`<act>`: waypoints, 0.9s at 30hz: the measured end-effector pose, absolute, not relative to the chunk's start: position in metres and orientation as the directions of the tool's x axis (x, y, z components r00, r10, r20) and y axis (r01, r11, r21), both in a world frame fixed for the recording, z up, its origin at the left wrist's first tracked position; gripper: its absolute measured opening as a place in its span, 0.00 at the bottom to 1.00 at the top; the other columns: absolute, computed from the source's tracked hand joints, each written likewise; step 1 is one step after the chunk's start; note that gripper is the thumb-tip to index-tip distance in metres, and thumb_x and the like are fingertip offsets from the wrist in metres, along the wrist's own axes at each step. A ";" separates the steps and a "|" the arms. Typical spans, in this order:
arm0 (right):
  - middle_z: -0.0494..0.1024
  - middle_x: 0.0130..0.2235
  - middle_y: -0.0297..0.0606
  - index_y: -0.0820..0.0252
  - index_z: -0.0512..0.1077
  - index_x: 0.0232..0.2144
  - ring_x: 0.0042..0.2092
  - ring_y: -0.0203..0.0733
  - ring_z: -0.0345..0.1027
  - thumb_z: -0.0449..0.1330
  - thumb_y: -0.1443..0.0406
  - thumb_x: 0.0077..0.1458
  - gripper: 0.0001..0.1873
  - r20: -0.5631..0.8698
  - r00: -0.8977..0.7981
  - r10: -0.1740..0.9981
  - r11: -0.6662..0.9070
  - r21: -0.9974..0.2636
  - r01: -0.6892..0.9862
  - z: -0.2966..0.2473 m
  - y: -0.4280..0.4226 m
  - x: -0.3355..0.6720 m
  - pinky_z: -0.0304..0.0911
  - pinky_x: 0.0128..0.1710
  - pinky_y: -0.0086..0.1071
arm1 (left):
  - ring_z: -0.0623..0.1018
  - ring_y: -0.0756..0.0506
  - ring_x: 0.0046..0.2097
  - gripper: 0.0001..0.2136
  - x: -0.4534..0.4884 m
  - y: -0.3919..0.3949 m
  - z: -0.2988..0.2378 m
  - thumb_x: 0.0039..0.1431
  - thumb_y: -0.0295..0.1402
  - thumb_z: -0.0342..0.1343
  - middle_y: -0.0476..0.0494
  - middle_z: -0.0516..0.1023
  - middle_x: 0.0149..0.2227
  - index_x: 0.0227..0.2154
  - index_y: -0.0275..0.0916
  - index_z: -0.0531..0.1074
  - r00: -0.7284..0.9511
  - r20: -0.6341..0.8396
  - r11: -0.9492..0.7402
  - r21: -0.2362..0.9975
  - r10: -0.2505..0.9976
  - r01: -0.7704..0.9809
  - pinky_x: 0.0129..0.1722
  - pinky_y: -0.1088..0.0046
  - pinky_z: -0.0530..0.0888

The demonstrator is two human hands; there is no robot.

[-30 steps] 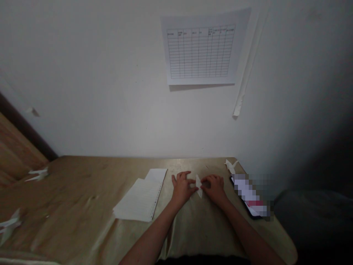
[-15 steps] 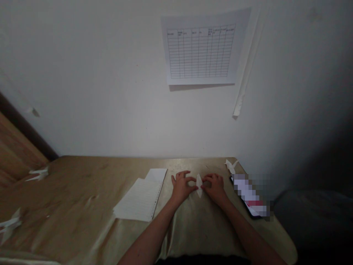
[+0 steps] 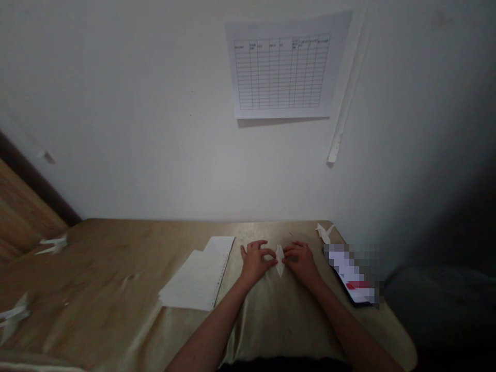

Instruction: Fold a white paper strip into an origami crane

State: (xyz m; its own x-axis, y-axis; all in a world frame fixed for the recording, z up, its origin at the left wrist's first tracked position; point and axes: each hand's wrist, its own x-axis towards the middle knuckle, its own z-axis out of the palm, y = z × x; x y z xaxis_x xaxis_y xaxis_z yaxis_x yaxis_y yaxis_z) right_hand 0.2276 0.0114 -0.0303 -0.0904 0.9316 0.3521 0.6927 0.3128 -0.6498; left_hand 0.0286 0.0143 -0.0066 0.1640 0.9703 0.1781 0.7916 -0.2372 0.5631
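A small white folded paper (image 3: 280, 262), a narrow diamond with its points toward and away from me, lies between my hands. My left hand (image 3: 256, 262) pinches its left edge with thumb and forefinger, the other fingers spread. On the opposite side my right hand (image 3: 303, 261) has its thumb and fingertips closed at the paper's right edge. Left of my hands rests a stack of lined loose-leaf sheets (image 3: 197, 279). A folded paper crane (image 3: 324, 233) sits at the table's far right corner.
A phone (image 3: 351, 279), partly pixelated, lies along the right edge of the cloth-covered table (image 3: 104, 279). Two more folded paper cranes lie at the left, one farther back (image 3: 54, 244) and one nearer (image 3: 15, 314). A printed chart (image 3: 282, 72) hangs on the wall behind.
My right fingers have shifted slightly against the folded paper, and its top now looks split into two tips. My left hand stays in place.
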 end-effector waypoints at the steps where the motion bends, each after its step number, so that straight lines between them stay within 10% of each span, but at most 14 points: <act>1: 0.86 0.43 0.37 0.50 0.83 0.30 0.58 0.52 0.69 0.66 0.66 0.50 0.06 0.344 -0.084 0.935 0.305 -0.661 0.686 -0.030 0.011 0.228 0.57 0.62 0.50 | 0.67 0.34 0.66 0.05 0.029 0.015 -0.007 0.55 0.36 0.71 0.50 0.75 0.61 0.34 0.55 0.84 0.163 0.178 -0.236 0.560 0.970 0.794 0.68 0.32 0.44; 15: 0.83 0.52 0.40 0.47 0.84 0.36 0.66 0.53 0.63 0.64 0.62 0.53 0.10 0.114 -0.076 0.991 0.135 -0.713 0.688 -0.016 0.005 0.228 0.19 0.71 0.62 | 0.65 0.34 0.66 0.05 0.028 0.013 -0.006 0.58 0.35 0.68 0.50 0.74 0.62 0.36 0.54 0.84 0.197 0.183 -0.266 0.559 0.963 0.785 0.68 0.29 0.43; 27: 0.85 0.50 0.36 0.46 0.84 0.36 0.63 0.56 0.65 0.62 0.63 0.57 0.09 0.153 -0.171 0.973 0.229 -0.632 0.741 -0.015 0.001 0.233 0.22 0.69 0.69 | 0.63 0.34 0.68 0.08 0.023 0.006 0.003 0.55 0.36 0.72 0.50 0.71 0.65 0.37 0.56 0.85 0.312 0.224 -0.383 0.480 0.923 0.789 0.69 0.31 0.38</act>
State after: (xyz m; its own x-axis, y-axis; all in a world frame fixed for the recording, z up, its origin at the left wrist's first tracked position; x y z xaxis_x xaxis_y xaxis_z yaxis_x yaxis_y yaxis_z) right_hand 0.2335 0.0011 -0.0149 -0.1707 0.9734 0.1530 0.7405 0.2292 -0.6317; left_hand 0.0232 0.0058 0.0030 0.3117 0.9233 0.2245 0.7890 -0.3831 0.4802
